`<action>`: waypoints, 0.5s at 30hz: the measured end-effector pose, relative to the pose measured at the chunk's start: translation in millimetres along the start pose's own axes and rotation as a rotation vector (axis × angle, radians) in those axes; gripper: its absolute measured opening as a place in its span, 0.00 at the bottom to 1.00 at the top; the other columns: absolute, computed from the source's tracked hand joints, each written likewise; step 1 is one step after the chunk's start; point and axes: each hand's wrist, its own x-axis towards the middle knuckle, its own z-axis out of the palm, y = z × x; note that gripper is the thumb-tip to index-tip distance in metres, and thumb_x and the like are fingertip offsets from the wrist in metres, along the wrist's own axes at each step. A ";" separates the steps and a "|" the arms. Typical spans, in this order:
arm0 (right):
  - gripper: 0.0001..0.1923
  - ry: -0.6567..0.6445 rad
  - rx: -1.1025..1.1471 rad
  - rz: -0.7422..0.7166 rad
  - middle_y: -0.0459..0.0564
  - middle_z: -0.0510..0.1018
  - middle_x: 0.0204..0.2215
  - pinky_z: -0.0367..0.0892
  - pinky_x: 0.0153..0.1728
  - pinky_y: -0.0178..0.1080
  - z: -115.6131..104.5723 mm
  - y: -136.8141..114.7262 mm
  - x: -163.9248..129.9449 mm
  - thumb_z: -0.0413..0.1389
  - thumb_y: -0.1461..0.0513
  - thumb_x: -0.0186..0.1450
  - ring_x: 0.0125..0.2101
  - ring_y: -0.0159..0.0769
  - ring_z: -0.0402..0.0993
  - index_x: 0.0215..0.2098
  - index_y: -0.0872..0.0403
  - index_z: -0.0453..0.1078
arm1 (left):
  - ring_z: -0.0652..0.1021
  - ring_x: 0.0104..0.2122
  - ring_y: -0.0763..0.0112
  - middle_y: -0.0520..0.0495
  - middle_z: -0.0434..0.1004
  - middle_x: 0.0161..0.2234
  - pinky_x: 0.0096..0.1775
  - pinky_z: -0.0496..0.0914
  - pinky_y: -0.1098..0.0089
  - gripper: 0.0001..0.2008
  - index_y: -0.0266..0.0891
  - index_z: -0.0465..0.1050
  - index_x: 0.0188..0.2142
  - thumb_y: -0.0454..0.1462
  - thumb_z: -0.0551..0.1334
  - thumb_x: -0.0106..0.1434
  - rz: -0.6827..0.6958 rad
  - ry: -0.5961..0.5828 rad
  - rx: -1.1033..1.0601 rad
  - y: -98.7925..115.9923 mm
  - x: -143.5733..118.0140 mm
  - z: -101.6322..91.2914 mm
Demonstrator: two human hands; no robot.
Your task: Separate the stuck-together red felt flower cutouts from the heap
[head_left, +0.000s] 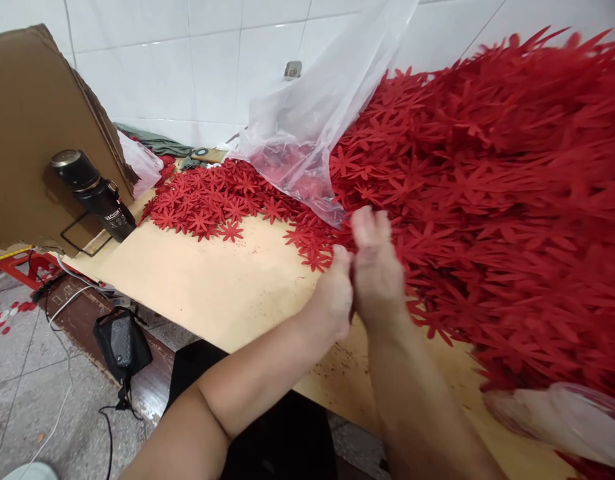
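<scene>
Over the near edge of the worktop [227, 293], the left hand [335, 293] and right hand [375, 267] press together, fingers bunched though what they pinch stays hidden, at the foot of the red paper flowers [487, 200], which look light, thin, easily creased and best lifted by a petal, below a plastic bag [307, 133].

The only writing I can read is the white word "VACUUM" on the side of the black flask [95, 193], which leans on my counter [212, 280] against the cardboard [32, 120]; smaller print beneath is illegible.
</scene>
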 end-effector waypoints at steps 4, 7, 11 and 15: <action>0.34 -0.095 0.035 -0.117 0.54 0.58 0.65 0.43 0.65 0.55 8.9 -12.6 -26.1 0.33 0.45 0.69 0.67 0.42 0.44 0.65 0.55 0.54 | 0.64 0.62 0.69 0.45 0.71 0.56 0.64 0.53 0.64 0.27 0.39 0.67 0.55 0.46 0.37 0.70 0.040 -0.098 -0.036 0.3 11.5 -9.2; 0.38 -0.081 0.058 -0.091 0.55 0.55 0.65 0.42 0.65 0.54 6.1 -17.3 -23.4 0.32 0.42 0.67 0.67 0.42 0.44 0.65 0.56 0.53 | 0.65 0.61 0.65 0.44 0.70 0.56 0.64 0.54 0.62 0.28 0.40 0.69 0.53 0.47 0.38 0.70 0.052 -0.145 0.043 -7.9 7.6 -13.2; 0.40 0.009 0.065 0.055 0.54 0.55 0.66 0.38 0.66 0.51 -0.7 -5.7 -3.1 0.32 0.41 0.66 0.68 0.40 0.41 0.64 0.57 0.56 | 0.63 0.62 0.66 0.43 0.71 0.57 0.64 0.53 0.65 0.26 0.36 0.72 0.51 0.44 0.41 0.70 0.129 -0.114 0.216 -17.7 -4.7 -13.1; 0.39 0.019 0.103 0.141 0.53 0.56 0.65 0.40 0.66 0.51 4.6 4.5 -9.1 0.34 0.41 0.66 0.67 0.41 0.42 0.63 0.56 0.58 | 0.63 0.62 0.64 0.42 0.67 0.59 0.64 0.52 0.64 0.25 0.34 0.69 0.55 0.44 0.43 0.69 0.193 -0.040 0.318 -17.2 -5.4 -13.9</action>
